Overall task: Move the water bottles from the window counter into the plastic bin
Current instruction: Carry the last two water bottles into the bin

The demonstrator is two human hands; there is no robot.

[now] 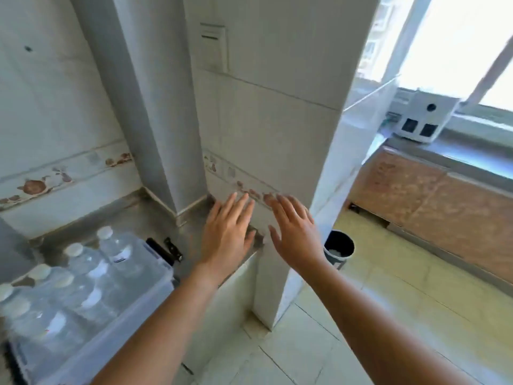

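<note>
- We see water bottles [83,262] standing upright in the plastic bin [133,307], which sits at the near left end of the steel bench [155,218].
- Bottles: clear, thin-walled plastic, white screw caps, apparently full. We judge them heavy for their size, smooth, perhaps slick, giving a little under squeeze.
- Best hold, we think: around the body below the shoulder, or by the stiffer neck under the cap.
- Bin: translucent, rigid walls, a dark latch at its far corner.
- Left hand [227,232] and right hand [294,232] both spread flat and empty, held out before the tiled pillar [277,120] at the bench's right end.
- Window counter [433,187], mottled brown stone, lies well to the right; no bottles visible on it, only a white box [422,118].
</note>
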